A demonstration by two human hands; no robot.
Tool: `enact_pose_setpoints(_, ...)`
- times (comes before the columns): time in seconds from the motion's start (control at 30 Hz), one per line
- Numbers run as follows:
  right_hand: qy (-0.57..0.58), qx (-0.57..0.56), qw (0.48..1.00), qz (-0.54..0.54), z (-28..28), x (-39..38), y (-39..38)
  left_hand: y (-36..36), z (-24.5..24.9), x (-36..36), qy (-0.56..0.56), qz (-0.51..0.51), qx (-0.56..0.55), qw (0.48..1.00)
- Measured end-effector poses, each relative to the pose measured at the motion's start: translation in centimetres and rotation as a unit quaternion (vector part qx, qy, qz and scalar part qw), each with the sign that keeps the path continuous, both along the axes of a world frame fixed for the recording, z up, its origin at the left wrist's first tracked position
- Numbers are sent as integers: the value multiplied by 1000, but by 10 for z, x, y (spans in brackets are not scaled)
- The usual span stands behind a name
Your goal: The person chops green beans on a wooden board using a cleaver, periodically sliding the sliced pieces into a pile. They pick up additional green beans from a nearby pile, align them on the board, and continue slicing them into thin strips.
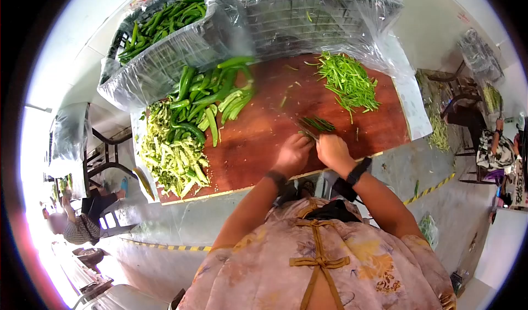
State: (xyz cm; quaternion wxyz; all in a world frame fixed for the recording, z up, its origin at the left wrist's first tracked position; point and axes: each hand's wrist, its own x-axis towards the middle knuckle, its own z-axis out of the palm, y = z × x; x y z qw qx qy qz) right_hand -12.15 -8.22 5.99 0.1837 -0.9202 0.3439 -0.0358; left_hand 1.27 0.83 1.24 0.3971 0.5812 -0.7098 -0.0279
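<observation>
The head view shows a red board (247, 153) with a heap of pale, wet-looking bits (170, 150) at its left end. These look soft and light, so a scoop of the whole hand should suit them. Next come long green peppers (206, 95) in a pile. They look smooth, shiny and a bit slippery, firm but hollow; the fat middle seems the best place to hold one. Split pepper pieces (235, 103) lie just beside them, and should bend or snap more easily.

Near the front edge is the left hand (293, 151), its fingers curled in. I can't tell what it holds. Just right of its fingertips, a thin knife (308, 134) pokes out from the right hand (334, 151), which is closed around it. Dark green strips (319, 124) lie just beyond both hands. They look thin and light, so a soft pinch should do. Farther right sits a loose, springy pile of bright green strips (349, 81), best lifted from underneath.
</observation>
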Motion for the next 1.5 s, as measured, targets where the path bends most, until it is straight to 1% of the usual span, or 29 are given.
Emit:
enact_pose_setpoints(0.03, -25, -10, 1000, -7, 1, 10, -3, 0, 2, 0, 3, 2, -7, 1000)
enact_pose_setpoints(0.1, -25, -12, 1000, -13, 2, 12, -10, 0, -1, 1, 5, 2, -14, 1000)
enact_pose_setpoints(0.17, -19, -14, 1000, -19, 3, 0, -11, 1, -10, 0, 31, 10, 11, 999)
enact_pose_setpoints(0.23, -22, -8, 999, -25, 12, -22, 0, 2, -6, 0, 13, 14, 5, 1000)
enact_pose_setpoints(0.27, 7, 6, 1000, -30, 13, -30, 5, 2, -4, 0, -7, 16, 0, 1000)
enact_pose_setpoints(0.3, 9, 5, 999, -31, 16, -38, 9, 2, -4, 0, -5, 14, 0, 1000)
enact_pose_setpoints(0.37, 40, 40, 998, -29, 21, -49, 16, 2, -2, 0, 11, 4, 22, 1000)
enact_pose_setpoints(0.43, 48, 41, 998, -30, 20, -52, 18, 2, -3, 1, 5, -1, 28, 1000)
enact_pose_setpoints(0.53, 57, 51, 997, -25, 19, -48, 18, 2, 0, 1, 5, -8, 30, 1000)
enact_pose_setpoints(0.63, 82, 30, 996, -12, 10, -32, 17, 1, -5, 2, 15, -20, 25, 999)
enact_pose_setpoints(0.67, 59, 22, 998, -14, -2, -25, 13, 1, -7, 3, 15, -28, 22, 999)
enact_pose_setpoints(0.7, 35, 14, 999, -17, -2, -14, 10, 1, -5, 3, 14, -27, 22, 999)
enact_pose_setpoints(0.8, 27, 15, 999, -27, 2, -4, 5, 2, -2, 5, 34, -32, 39, 998)
enact_pose_setpoints(0.9, 35, 26, 998, -37, 7, -4, 5, 7, -5, 9, 5, -24, 18, 1000)
enact_pose_setpoints(0.97, 48, 40, 997, -42, 10, -5, 6, 14, -3, 8, -23, 51, -16, 998)
enact_pose_setpoints(1.0, 41, 46, 997, -46, 11, -5, 7, 16, -4, 7, -23, 50, -15, 998)
enact_pose_setpoints(1.07, 31, 47, 997, -50, 11, -5, 5, 13, -3, 8, -5, 82, -8, 997)
enact_pose_setpoints(1.13, 23, 32, 998, -42, 9, -6, 6, 11, -9, 8, -3, 87, 0, 996)
enact_pose_setpoints(1.27, 30, 39, 998, -42, 9, -20, 8, 11, -14, 8, -3, 86, 12, 996)
enact_pose_setpoints(1.37, 42, 32, 998, -32, 15, -32, 14, 13, -11, 9, -28, 80, 17, 996)
enact_pose_setpoints(1.5, 37, 26, 999, -14, 23, -39, 22, 13, -2, 9, -26, 71, 33, 997)
